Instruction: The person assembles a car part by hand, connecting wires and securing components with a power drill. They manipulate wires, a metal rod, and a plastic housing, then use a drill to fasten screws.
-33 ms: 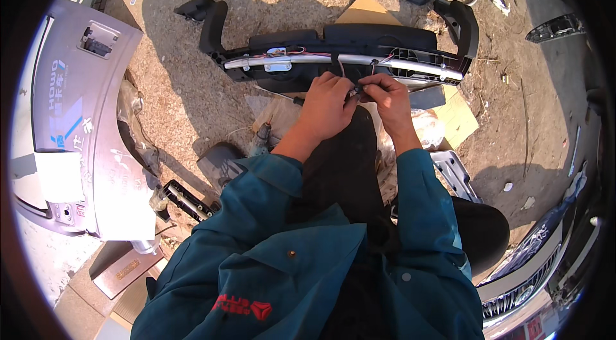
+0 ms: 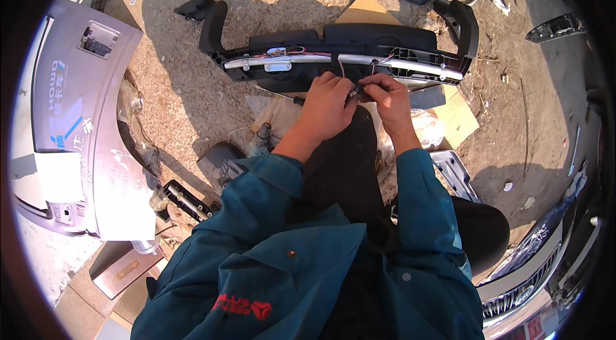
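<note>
Both my hands meet just in front of a long black vehicle part [image 2: 378,36], which looks like a truck mirror assembly. Along it runs a silver metal tube [image 2: 353,59] with thin pink and dark wires [image 2: 301,52]. Two wire ends hang from the tube toward my fingers. My left hand [image 2: 328,105] is closed, its thumb and forefinger pinching the wires [image 2: 342,69] at a small dark piece. From the other side my right hand [image 2: 389,101] pinches the same small dark piece [image 2: 357,91], too small to make out fully. My fingers hide part of it.
A silver vehicle door [image 2: 96,115] lies at left. Cardboard [image 2: 459,115] and clear plastic wrap [image 2: 428,127] lie under the black part. A black slotted piece [image 2: 186,200] is beside my left sleeve, a grey frame [image 2: 457,176] beside my right. A chrome grille [image 2: 523,288] stands lower right.
</note>
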Available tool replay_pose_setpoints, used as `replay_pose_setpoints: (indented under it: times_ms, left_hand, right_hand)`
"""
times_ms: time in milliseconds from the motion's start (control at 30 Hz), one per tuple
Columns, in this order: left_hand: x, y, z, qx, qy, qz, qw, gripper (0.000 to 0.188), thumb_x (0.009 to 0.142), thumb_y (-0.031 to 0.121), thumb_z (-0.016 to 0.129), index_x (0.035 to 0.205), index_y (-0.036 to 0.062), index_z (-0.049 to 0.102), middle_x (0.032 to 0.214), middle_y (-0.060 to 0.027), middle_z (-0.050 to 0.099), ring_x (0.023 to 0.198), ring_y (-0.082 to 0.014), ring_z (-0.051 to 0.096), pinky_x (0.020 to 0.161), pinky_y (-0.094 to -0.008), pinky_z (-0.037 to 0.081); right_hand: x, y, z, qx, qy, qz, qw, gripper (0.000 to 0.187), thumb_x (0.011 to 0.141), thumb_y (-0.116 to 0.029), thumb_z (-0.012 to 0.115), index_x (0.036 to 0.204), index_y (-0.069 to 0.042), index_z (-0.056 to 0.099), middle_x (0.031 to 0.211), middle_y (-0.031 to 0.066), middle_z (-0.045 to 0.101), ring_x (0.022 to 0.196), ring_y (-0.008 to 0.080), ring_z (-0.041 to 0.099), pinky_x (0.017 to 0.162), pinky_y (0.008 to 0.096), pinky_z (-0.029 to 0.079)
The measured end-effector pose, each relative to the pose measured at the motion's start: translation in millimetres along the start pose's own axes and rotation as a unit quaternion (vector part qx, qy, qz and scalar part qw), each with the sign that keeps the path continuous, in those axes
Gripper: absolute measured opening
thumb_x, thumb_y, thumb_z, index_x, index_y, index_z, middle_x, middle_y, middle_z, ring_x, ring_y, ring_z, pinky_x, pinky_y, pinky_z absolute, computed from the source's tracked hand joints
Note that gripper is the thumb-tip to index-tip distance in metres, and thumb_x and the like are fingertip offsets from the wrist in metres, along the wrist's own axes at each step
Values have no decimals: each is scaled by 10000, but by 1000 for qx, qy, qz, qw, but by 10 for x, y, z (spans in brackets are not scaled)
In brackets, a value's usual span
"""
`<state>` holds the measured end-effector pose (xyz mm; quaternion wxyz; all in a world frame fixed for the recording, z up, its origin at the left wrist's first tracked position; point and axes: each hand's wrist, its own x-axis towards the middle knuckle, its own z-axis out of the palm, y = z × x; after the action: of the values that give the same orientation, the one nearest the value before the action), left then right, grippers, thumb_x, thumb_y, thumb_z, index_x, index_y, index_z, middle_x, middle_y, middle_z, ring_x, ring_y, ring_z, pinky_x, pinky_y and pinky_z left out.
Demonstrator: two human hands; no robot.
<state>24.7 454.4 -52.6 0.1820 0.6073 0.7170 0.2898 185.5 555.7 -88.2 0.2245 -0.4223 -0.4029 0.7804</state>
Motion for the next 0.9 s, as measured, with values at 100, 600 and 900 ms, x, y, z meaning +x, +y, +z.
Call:
replay_pose_setpoints:
  times_ms: [100, 600, 900]
  left_hand:
    - [-2, -3, 36, 39, 3, 11, 999, 136, 893, 117, 797, 963, 53, 700, 923, -107, 730, 943, -346, 666, 870, -482, 521]
    - [130, -62, 45, 126, -23, 85, 988, 207, 802, 231, 804, 815, 65, 682, 819, -112, 710, 939, -327, 666, 895, -471, 510]
    - [-6, -242, 35, 118, -43, 101, 987, 162, 797, 194, 775, 817, 66, 678, 818, -102, 693, 920, -327, 640, 875, -469, 506]
  right_hand:
    - [-5, 7, 35, 0, 16, -1, 1000, 186, 957, 12, 652, 1039, 19, 819, 916, 68, 776, 777, 135, 714, 746, 281, 601]
    - [23, 74, 140, 41, 76, 11, 996, 146, 946, 19, 669, 986, 28, 809, 830, 63, 747, 709, 130, 681, 676, 291, 560]
    - [162, 11, -127, 107, 131, 11, 986, 159, 961, -3, 646, 982, 4, 804, 858, 81, 763, 718, 170, 727, 672, 297, 575]
